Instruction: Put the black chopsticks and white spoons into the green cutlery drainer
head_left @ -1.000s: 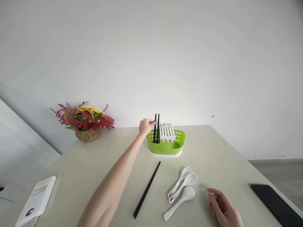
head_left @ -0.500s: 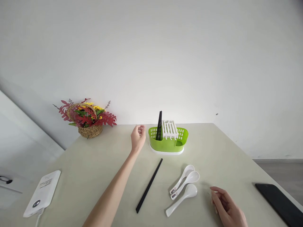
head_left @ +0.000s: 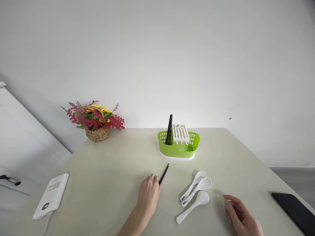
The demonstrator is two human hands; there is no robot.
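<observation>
My left hand [head_left: 148, 193] is closed around a pair of black chopsticks [head_left: 163, 174] low over the table. Their thin ends stick out past my fingers, and the thick ends are hidden under the hand. Behind stands a green utensil basket [head_left: 179, 150] on a white base, with more black chopsticks [head_left: 169, 129] upright in its left part and a white slotted rack [head_left: 181, 133] across its middle. Several white spoons lie right of my left hand; the nearest spoon [head_left: 193, 207] points bowl to the right. My right hand [head_left: 242, 214] rests beside them, fingers loosely curled and apart, holding nothing.
A wicker basket [head_left: 97, 134] of red and yellow flowers stands at the back left. A white power bank [head_left: 51, 196] with a cable lies at the left edge, and a black phone [head_left: 294, 209] at the right. The wall [head_left: 157, 65] borders the table's back.
My left hand has come back from beside the green basket to the chopsticks on the table and closed on them. My right hand stays in place. The view has shifted slightly.
</observation>
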